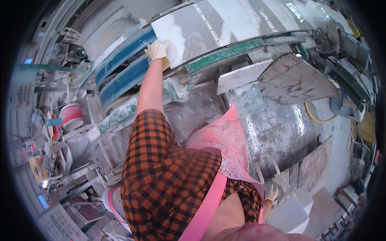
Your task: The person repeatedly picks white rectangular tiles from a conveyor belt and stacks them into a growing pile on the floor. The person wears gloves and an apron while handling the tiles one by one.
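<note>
My left hand (pixel 158 51), in a cream glove, reaches far out to the left end of a white stone slab (pixel 168 34). Its fingers look apart and lie at the slab's edge, over the gap beside the blue rollers (pixel 126 52). Whether they press on the slab I cannot tell. At the lower right, my right hand (pixel 273 193), also gloved, is partly hidden behind my clothing. Its visible fingers are spread beside a stack of pale rectangular tiles (pixel 287 215); contact with them is unclear.
More wet, shiny slabs (pixel 237 20) lie along the machine bed, bordered by a green rail (pixel 225 55). Nearer stand a white strip of stone (pixel 243 76) and a scuffed board (pixel 297 82). A red-and-white bucket (pixel 72 116) is at left, a yellow hose (pixel 317 118) at right.
</note>
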